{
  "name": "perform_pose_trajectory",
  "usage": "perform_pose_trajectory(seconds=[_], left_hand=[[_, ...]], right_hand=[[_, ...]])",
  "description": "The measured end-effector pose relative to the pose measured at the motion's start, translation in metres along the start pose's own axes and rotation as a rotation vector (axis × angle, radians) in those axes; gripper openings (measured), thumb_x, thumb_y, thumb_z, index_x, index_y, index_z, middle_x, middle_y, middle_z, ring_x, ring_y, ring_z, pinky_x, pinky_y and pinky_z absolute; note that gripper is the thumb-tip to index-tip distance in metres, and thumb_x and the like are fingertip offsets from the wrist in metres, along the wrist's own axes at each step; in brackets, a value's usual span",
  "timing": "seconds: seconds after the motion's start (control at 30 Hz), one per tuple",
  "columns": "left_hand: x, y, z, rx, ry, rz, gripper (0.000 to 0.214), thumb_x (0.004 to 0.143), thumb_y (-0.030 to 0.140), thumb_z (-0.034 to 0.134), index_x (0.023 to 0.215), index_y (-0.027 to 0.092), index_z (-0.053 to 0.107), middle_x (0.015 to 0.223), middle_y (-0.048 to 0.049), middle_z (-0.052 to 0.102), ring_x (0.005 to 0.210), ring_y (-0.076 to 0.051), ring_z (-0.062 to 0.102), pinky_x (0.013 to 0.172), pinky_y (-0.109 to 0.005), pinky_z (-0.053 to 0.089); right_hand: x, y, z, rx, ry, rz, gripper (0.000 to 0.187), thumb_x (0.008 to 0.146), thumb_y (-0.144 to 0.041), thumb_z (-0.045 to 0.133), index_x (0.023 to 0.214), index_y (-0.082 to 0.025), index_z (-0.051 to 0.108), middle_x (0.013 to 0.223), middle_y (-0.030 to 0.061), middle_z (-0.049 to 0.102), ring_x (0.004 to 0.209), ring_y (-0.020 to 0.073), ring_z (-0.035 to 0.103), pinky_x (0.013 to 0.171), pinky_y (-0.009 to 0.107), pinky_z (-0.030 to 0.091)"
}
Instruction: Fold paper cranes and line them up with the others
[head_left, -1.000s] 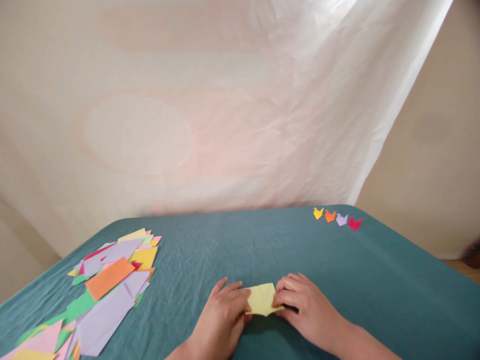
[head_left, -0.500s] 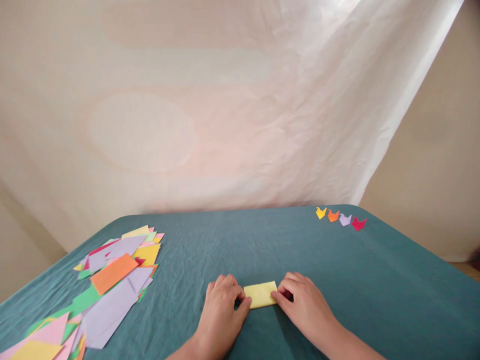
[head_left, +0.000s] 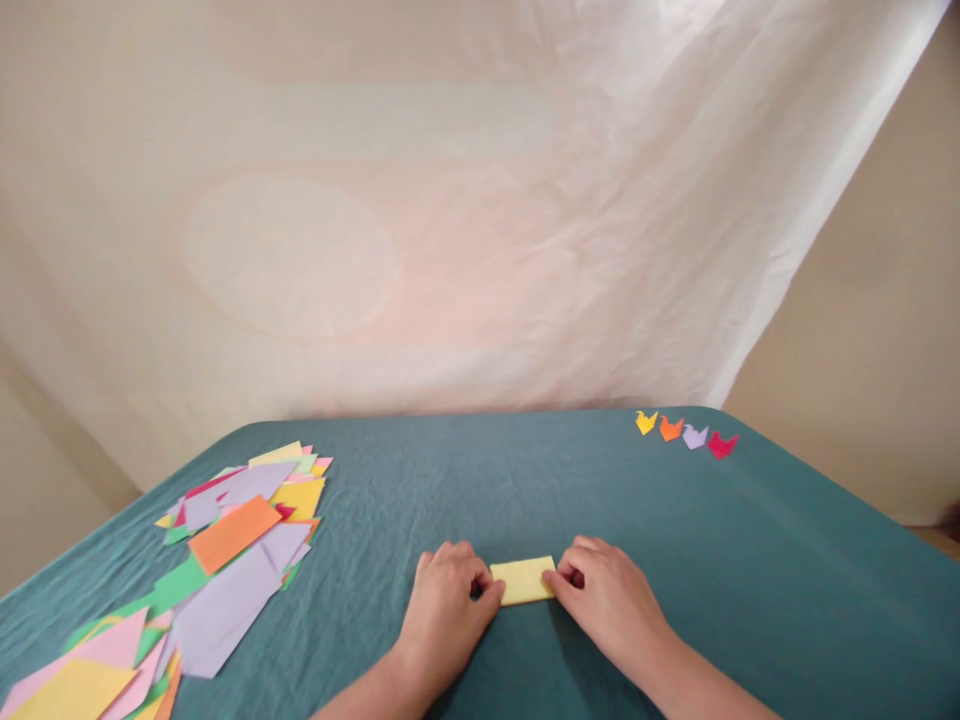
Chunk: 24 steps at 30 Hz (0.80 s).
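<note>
A small folded rectangle of pale yellow paper (head_left: 523, 581) lies near the front middle of the table, its long side running left to right. My left hand (head_left: 452, 610) pinches its left end between thumb and curled fingers. At the other end, my right hand (head_left: 604, 600) grips the right edge the same way, thumb on the near corner. The fingertips under and behind the paper are partly hidden.
Loose sheets of coloured paper (head_left: 232, 610) are heaped along the left side of the teal tablecloth (head_left: 480, 480). Several folded paper birds stand in a row at the far right, among them a yellow bird (head_left: 646, 423) and a red bird (head_left: 722, 446). Pale cloth (head_left: 450, 250) hangs behind.
The view has shifted slightly. Both hands keep their hold on the yellow paper's ends, and the paper looks a little narrower from front to back.
</note>
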<state>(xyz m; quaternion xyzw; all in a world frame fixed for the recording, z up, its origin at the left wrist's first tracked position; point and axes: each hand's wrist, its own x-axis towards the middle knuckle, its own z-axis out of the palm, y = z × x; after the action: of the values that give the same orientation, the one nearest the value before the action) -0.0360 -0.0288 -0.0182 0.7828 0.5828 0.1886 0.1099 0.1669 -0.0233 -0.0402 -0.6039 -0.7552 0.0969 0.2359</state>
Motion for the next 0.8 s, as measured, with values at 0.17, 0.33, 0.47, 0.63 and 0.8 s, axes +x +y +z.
perform_pose_trajectory(seconds=[0.17, 0.33, 0.47, 0.63, 0.8], left_hand=[[0.0016, 0.0001, -0.0009, -0.002, -0.018, -0.018, 0.023, 0.08, 0.028, 0.052, 0.061, 0.019, 0.061, 0.073, -0.0008, 0.062, 0.076, -0.018, 0.054, 0.068, -0.028, 0.031], [0.0019, -0.0007, -0.0002, 0.002, -0.021, -0.025, 0.023, 0.08, 0.028, 0.051, 0.061, 0.019, 0.061, 0.073, -0.0009, 0.062, 0.076, -0.018, 0.053, 0.069, -0.028, 0.031], [0.0018, -0.0019, 0.0009, 0.004, -0.018, -0.021, 0.024, 0.08, 0.029, 0.051, 0.06, 0.019, 0.06, 0.072, -0.0005, 0.062, 0.075, -0.017, 0.053, 0.069, -0.029, 0.03], [0.0027, -0.0028, 0.0011, 0.005, -0.016, -0.015, 0.024, 0.08, 0.029, 0.051, 0.06, 0.019, 0.06, 0.072, -0.0003, 0.061, 0.075, -0.017, 0.053, 0.068, -0.028, 0.03], [0.003, -0.0028, 0.0012, 0.005, -0.023, -0.02, 0.024, 0.079, 0.029, 0.051, 0.059, 0.019, 0.06, 0.071, -0.0004, 0.062, 0.074, -0.017, 0.053, 0.068, -0.028, 0.03]], right_hand=[[0.0003, 0.0001, 0.0003, -0.006, 0.005, 0.012, 0.024, 0.08, -0.027, 0.059, 0.057, -0.021, 0.057, 0.065, -0.0018, 0.058, 0.069, 0.0156, 0.054, 0.064, 0.027, 0.031], [0.0009, 0.0004, 0.0008, -0.01, 0.0, 0.02, 0.025, 0.08, -0.028, 0.059, 0.056, -0.021, 0.057, 0.066, -0.0019, 0.058, 0.068, 0.0154, 0.054, 0.064, 0.026, 0.031], [0.0008, -0.0001, -0.0001, -0.009, -0.008, 0.03, 0.025, 0.08, -0.028, 0.059, 0.056, -0.021, 0.058, 0.066, -0.0016, 0.059, 0.067, 0.0153, 0.054, 0.062, 0.026, 0.031], [0.0013, -0.0007, -0.0007, 0.001, -0.005, 0.036, 0.024, 0.079, -0.028, 0.059, 0.056, -0.021, 0.059, 0.066, -0.0014, 0.059, 0.068, 0.0152, 0.055, 0.064, 0.026, 0.032], [0.0014, -0.0005, -0.0009, 0.01, -0.007, 0.039, 0.024, 0.079, -0.028, 0.06, 0.056, -0.021, 0.059, 0.066, -0.0019, 0.059, 0.068, 0.0149, 0.054, 0.063, 0.025, 0.032]])
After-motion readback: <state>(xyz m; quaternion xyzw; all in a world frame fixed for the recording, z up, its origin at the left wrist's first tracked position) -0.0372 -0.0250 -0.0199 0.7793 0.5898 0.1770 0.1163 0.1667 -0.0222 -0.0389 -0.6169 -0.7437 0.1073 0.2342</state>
